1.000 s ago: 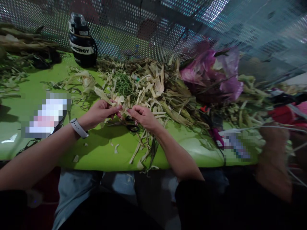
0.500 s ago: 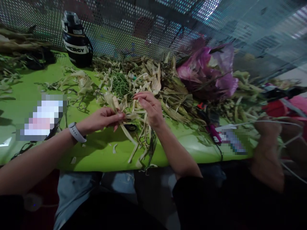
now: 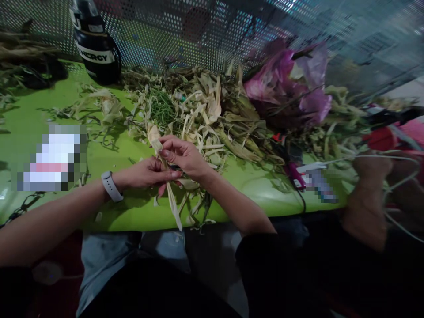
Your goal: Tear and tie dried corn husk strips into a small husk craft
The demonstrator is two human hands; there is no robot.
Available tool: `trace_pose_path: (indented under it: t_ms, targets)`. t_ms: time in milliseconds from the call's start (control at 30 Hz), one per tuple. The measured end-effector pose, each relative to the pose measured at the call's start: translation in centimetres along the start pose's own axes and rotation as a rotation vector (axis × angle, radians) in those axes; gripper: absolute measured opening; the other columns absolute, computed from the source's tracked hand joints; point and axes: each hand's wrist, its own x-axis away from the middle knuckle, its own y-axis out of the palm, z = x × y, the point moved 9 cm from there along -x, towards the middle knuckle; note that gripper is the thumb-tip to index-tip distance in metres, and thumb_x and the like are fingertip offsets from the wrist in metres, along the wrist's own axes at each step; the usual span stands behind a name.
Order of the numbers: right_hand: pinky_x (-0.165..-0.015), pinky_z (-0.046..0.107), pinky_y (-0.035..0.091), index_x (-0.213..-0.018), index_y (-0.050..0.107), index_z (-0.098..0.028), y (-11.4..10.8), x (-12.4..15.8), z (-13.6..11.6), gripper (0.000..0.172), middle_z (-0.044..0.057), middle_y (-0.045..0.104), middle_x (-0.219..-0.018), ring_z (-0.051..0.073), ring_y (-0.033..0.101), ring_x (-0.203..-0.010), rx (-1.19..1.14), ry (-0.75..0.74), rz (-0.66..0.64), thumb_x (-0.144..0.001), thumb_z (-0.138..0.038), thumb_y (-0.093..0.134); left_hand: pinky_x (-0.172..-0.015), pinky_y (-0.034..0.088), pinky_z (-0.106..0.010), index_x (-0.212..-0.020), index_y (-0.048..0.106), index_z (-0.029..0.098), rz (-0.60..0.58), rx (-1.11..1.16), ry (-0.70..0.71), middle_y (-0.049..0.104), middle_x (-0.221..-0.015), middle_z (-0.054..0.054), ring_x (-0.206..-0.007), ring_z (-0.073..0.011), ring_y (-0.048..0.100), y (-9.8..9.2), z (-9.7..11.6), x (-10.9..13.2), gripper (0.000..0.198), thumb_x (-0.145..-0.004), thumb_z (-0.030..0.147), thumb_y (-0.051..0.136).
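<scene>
A bundle of pale, dried corn husk strips [image 3: 154,134] stands upright above the front of the table, its loose tails hanging below my hands. The fingers of my left hand [image 3: 145,173], with a white watch band on the wrist, are closed around its lower part. Higher up, my right hand [image 3: 187,158] pinches the bundle between thumb and fingers. Behind my hands lie cut husk pieces [image 3: 195,119] and a tuft of thin green strands [image 3: 161,107]. More strips [image 3: 197,207] lie under my right wrist.
The green table [image 3: 251,196] holds a black bottle [image 3: 99,55], a blurred-out phone [image 3: 54,157] and a pink plastic bag [image 3: 278,84] among husks. A magenta corded tool [image 3: 294,174] lies right of me. Another person's hands [image 3: 371,170] work near a white cord. A perforated metal panel [image 3: 159,35] stands behind.
My right hand has come down and left, from open above the husk pile to pinching the bundle. My left hand keeps its hold. The view has shifted slightly.
</scene>
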Motion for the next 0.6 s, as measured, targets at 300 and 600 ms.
trace_pose_path:
  t_ms: [300,600]
  targets:
    - [-0.085,0.03,0.046,-0.085,0.063,-0.018,-1.4,0.1,-1.0,0.045,0.004,0.063,-0.092,0.015,0.059,-0.09,0.178,0.053,0.067,-0.084,-0.062,0.054,-0.039,0.028,-0.018,-0.08,0.073,0.012,0.069,0.125,-0.145,0.055,-0.046,-0.001,-0.038,-0.0056,0.038,-0.3,-1.0,0.0,0.051,-0.089,0.056,0.05]
    - [-0.054,0.022,0.035,-0.072,0.056,-0.016,-1.5,1.4,0.3,0.047,-0.004,0.049,-0.059,0.007,0.044,-0.054,0.215,0.269,-0.3,-0.086,-0.061,0.054,-0.04,0.03,-0.018,-0.074,0.067,0.014,0.372,0.273,-0.15,0.059,-0.05,-0.001,-0.043,-0.0074,0.048,-4.2,-1.9,0.6,0.043,-0.081,0.056,0.062]
